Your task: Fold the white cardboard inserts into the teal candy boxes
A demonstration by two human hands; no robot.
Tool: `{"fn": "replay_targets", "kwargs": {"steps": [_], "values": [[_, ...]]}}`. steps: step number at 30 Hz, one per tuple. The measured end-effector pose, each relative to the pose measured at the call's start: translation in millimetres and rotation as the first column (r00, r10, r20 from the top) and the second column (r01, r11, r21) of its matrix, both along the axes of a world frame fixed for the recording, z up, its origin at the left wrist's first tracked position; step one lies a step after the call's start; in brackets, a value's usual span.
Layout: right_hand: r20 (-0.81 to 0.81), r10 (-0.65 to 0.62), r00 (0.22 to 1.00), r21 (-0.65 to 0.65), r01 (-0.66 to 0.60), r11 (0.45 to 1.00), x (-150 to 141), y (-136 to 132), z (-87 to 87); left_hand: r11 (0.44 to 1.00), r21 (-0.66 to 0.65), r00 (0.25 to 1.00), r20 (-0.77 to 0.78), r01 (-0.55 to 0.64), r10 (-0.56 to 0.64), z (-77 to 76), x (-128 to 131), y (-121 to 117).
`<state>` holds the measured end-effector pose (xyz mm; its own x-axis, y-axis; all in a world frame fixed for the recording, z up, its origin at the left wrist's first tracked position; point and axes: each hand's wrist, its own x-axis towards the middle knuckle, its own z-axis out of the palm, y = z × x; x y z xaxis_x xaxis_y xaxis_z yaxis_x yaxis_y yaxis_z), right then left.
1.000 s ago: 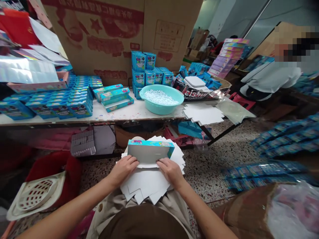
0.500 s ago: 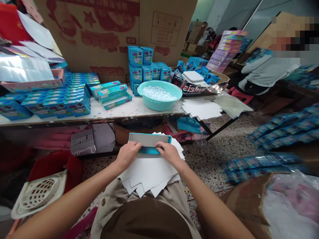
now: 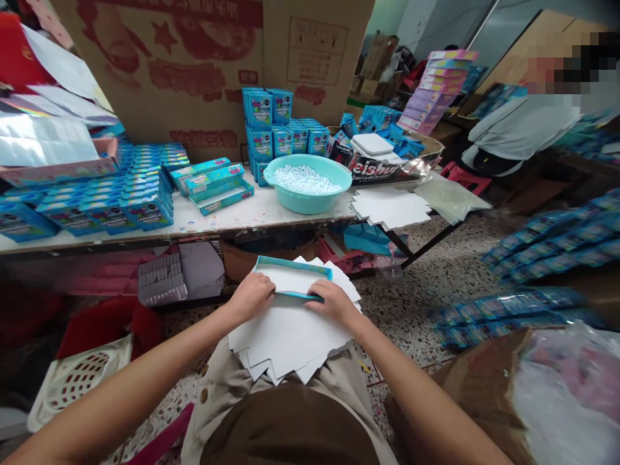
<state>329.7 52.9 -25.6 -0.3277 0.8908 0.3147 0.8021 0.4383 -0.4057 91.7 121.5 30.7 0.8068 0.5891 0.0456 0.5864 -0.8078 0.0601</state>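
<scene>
Gripping a shallow blue-edged tray (image 3: 296, 279), the worker's two hands rest along its near wall. The left hand (image 3: 252, 297) is closed on that wall at the left corner, and the right hand (image 3: 334, 305) is closed on it toward the right corner, fingers bent over the rim (the exact placing of the thumbs is hard to make out). The tray lies with its white inside facing up, near the far edge of a fanned stack of white card blanks (image 3: 290, 339), which sits on the worker's lap. The stack's jagged corners point outward on all sides.

Beyond the lap runs a white surface (image 3: 198, 223). Near the middle of its front edge stands a turquoise basin (image 3: 310, 203) holding small white pieces (image 3: 303, 177). To the left of the basin lie teal cartons (image 3: 223, 197), close together; farther along, toward the left end, blue packets (image 3: 106, 210) stand in rows up to the front edge. Behind the basin, blue boxes (image 3: 261, 142) are stacked before a large brown carton (image 3: 194, 71). At the right end, more white blanks (image 3: 390, 206) overhang the front edge, beside clear plastic film (image 3: 450, 197) at the corner. Farther right, a co-worker (image 3: 518, 129) sits on a pink stool (image 3: 469, 181).
</scene>
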Motion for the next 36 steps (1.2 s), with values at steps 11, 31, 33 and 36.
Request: {"fn": "replay_targets", "kwargs": {"steps": [11, 31, 33, 36], "values": [[0.210, -0.342, 0.916, -0.180, 0.380, 0.907, -27.4, 0.1, 15.8, 0.994, -0.113, 0.998, -0.060, 0.007, -0.014, 3.0, 16.2, 18.0], [0.324, -0.155, 0.933, -0.425, 0.290, 0.858, -12.0, 22.6, 33.0, 0.953, -0.304, 0.990, -0.131, 0.018, -0.060, 1.1, 27.8, 42.3], [0.309, -0.134, 0.942, -0.497, 0.280, 0.821, -10.4, 27.7, 36.1, 0.928, -0.371, 0.986, -0.155, 0.002, -0.063, 4.0, 32.5, 48.5], [0.307, -0.172, 0.936, -0.481, 0.308, 0.821, -14.5, 26.7, 40.4, 0.913, -0.407, 0.985, -0.163, -0.016, -0.056, 10.8, 34.5, 51.3]]}}
